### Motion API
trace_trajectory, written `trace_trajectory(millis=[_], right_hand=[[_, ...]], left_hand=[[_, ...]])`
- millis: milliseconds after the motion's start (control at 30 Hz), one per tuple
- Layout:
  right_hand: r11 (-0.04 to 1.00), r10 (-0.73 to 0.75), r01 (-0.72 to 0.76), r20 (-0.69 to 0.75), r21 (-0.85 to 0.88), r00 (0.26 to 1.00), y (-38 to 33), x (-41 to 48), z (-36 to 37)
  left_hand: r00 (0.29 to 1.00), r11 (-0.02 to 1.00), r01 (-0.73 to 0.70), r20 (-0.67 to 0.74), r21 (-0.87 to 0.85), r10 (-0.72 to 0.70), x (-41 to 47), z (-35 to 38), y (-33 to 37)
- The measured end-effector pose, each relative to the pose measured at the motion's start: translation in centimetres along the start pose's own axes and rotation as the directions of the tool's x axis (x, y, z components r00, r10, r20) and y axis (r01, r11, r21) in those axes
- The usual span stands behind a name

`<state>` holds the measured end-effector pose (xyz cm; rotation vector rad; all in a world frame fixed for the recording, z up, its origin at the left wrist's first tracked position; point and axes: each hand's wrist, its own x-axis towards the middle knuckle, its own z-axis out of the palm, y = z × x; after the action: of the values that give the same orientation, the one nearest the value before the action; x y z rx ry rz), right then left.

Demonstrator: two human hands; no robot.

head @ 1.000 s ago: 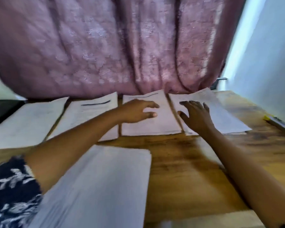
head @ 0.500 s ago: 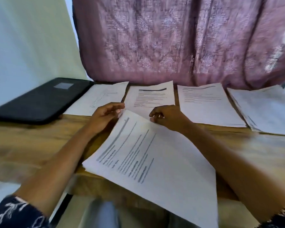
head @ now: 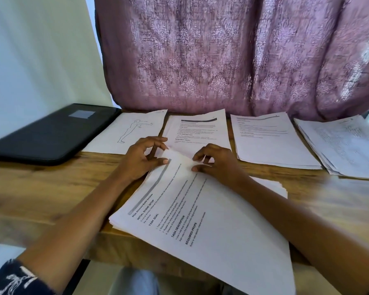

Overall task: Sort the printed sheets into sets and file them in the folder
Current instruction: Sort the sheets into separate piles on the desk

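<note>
both hands point(head: 141, 160) pinching top sheet point(head: 200, 209) of near stack, black folder point(head: 51, 133) left

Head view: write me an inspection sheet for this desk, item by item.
Surface: wooden table, papers along back and front.
Job's things: near stack overhangs the front edge; back row holds figure-drawing sheet, second pile, third pile, rightmost pile; black folder closed, far left.
Clutter: nothing seen.
Hands: left hand and right hand pinch the top sheet's far end.
Cables: nothing seen.
Surroundings: mauve curtain behind, pale wall left.
</note>
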<state>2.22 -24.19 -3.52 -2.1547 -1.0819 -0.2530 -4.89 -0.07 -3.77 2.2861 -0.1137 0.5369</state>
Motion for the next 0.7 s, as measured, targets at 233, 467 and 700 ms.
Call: trace_trajectory(millis=[233, 467, 700], right_hand=[[0.996, 0.074, -0.078, 0.092, 0.041, 0.993, 0.2, 0.3, -0.9], [0.953, 0.277, -0.280, 0.041, 0.114, 0.960, 2.0, 0.7, -6.2], [0.777, 0.628, -0.573, -0.359, 0.260, 0.690, 10.7, 0.7, -14.4]], left_hand=[[0.983, 0.991, -0.017, -0.183, -0.136, -0.008, 0.3, -0.2, 1.8], [0.996, 0.994, -0.039, -0.089, -0.097, 0.031, 5.8, -1.8, 5.1], [0.939, 0.865, -0.338, 0.076, 0.372, 0.334, 11.2, 5.4, 8.1]])
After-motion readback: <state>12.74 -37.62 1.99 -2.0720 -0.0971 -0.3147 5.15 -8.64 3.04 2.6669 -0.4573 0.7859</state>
